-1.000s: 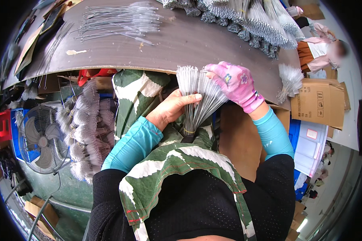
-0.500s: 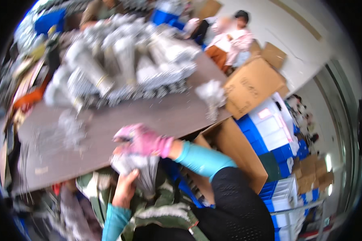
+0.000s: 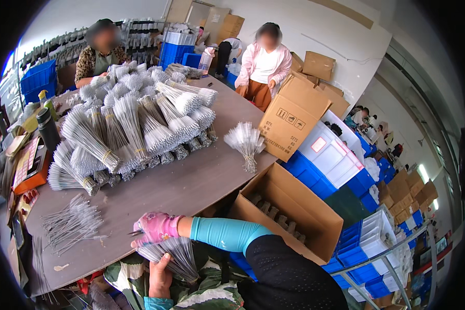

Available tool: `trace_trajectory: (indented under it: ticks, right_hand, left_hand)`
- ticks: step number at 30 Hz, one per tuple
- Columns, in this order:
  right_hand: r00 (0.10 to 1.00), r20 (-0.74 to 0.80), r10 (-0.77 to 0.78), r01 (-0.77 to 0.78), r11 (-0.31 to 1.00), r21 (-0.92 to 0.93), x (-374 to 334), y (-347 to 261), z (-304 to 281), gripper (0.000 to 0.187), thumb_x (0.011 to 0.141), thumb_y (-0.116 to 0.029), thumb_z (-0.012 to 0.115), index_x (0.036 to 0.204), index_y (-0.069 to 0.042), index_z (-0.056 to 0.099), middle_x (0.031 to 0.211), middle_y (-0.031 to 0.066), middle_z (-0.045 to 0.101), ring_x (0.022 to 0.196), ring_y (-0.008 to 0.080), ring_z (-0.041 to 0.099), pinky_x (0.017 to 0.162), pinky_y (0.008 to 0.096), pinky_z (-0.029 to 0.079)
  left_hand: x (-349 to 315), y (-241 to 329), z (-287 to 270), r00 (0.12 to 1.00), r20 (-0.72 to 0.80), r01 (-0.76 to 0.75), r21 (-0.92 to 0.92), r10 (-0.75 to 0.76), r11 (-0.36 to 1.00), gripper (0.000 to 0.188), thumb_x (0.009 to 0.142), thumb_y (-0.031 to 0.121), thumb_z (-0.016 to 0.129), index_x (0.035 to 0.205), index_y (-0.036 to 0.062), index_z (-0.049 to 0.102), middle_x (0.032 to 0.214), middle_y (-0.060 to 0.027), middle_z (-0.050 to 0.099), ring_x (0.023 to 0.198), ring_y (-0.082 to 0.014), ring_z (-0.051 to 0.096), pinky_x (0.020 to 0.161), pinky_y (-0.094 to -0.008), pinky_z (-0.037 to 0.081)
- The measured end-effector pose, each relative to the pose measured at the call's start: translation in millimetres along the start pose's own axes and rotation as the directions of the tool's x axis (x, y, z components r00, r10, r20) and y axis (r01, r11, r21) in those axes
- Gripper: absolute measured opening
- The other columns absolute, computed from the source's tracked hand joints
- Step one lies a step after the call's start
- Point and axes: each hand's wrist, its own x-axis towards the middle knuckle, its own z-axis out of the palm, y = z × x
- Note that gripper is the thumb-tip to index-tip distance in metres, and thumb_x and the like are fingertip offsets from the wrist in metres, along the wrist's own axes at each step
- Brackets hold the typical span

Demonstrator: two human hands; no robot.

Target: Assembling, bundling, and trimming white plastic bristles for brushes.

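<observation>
My bare left hand (image 3: 160, 276) is closed round a bundle of thin wire brushes (image 3: 178, 257) with whitish bristle ends, its thumb lying over the bundle. The bundle tilts over my lap, just off the table's near edge. My right hand (image 3: 156, 228), in a pink patterned glove, is closed right above the bristle ends. A small dark pointed tool (image 3: 135, 233) juts from its fingers; its kind is too small to tell. On the table to the left lie loose wire brushes (image 3: 73, 222). Farther back, many tied brush bundles (image 3: 132, 119) are piled up, and one bundle (image 3: 247, 144) stands apart at the right.
An open cardboard box (image 3: 315, 217) stands against the table (image 3: 155, 191) at my right. Beyond it are a closed carton (image 3: 294, 116) and blue crates (image 3: 307, 173). A black bottle (image 3: 48, 130) stands at the left. Two people (image 3: 266, 67) (image 3: 101, 54) are across the table.
The picture has swung and sharpened, bringing the people across the table into fuller view. Both hands and the bundle sit lower and farther left in it. My left hand still holds the bundle.
</observation>
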Motion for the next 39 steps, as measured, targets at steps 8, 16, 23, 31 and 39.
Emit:
trace_trajectory:
  ticks: [8, 16, 23, 31, 39]
  right_hand:
    - [0.992, 0.113, -0.049, 0.047, 0.999, 0.024, -2, -3, 2, 0.052, 0.069, -0.042, 0.071, 0.104, -0.004, 0.064, 0.094, 0.0189, 0.066, 0.092, 0.0331, 0.063, 0.082, 0.0399, 0.048]
    - [0.98, 0.105, -0.168, 0.161, 0.984, 0.07, 1, 9, 3, 0.042, 0.069, -0.024, 0.068, 0.107, -0.008, 0.064, 0.094, 0.0166, 0.066, 0.091, 0.0323, 0.063, 0.082, 0.0391, 0.048]
    - [0.983, 0.061, -0.172, 0.16, 0.973, 0.166, -1, 18, 6, 0.04, 0.067, -0.023, 0.069, 0.104, -0.009, 0.066, 0.096, 0.0163, 0.067, 0.093, 0.0309, 0.063, 0.083, 0.0378, 0.048]
    - [0.996, 0.056, -0.073, 0.068, 0.993, 0.094, -4, 11, 2, 0.04, 0.067, -0.024, 0.071, 0.104, -0.009, 0.067, 0.096, 0.0154, 0.067, 0.093, 0.0298, 0.064, 0.083, 0.0372, 0.048]
    - [0.982, 0.022, -0.186, 0.18, 0.97, 0.161, -3, 19, 7, 0.032, 0.066, -0.021, 0.071, 0.094, -0.008, 0.066, 0.088, 0.0127, 0.067, 0.087, 0.0288, 0.064, 0.08, 0.0368, 0.049]
  left_hand:
    - [-3, -4, -4, 1.0, 0.002, 0.015, -0.044, -0.015, 0.999, 0.04, 0.074, 0.015, 0.072, 0.107, 0.0049, 0.052, 0.089, -0.0038, 0.058, 0.083, -0.0173, 0.055, 0.081, -0.0325, 0.043]
    - [-7, 7, -9, 0.99, 0.072, 0.135, -0.317, -0.118, 0.939, 0.05, 0.072, 0.005, 0.061, 0.12, -0.0003, 0.047, 0.1, -0.009, 0.06, 0.089, -0.0221, 0.058, 0.084, -0.0357, 0.047]
    - [-9, 10, -2, 0.996, 0.046, 0.074, -0.099, -0.07, 0.992, 0.046, 0.072, 0.006, 0.065, 0.116, 0.0005, 0.052, 0.102, -0.007, 0.062, 0.094, -0.0203, 0.059, 0.089, -0.0342, 0.044]
    - [-8, 4, -4, 1.0, 0.005, 0.017, -0.053, -0.017, 0.998, 0.049, 0.073, 0.004, 0.067, 0.119, -0.0012, 0.05, 0.107, -0.0082, 0.061, 0.099, -0.0214, 0.058, 0.093, -0.0346, 0.042]
    - [-5, 0, -8, 1.0, -0.029, -0.002, 0.003, 0.002, 1.0, 0.059, 0.071, 0.001, 0.07, 0.125, -0.0004, 0.045, 0.113, -0.008, 0.059, 0.103, -0.0226, 0.057, 0.094, -0.0364, 0.042]
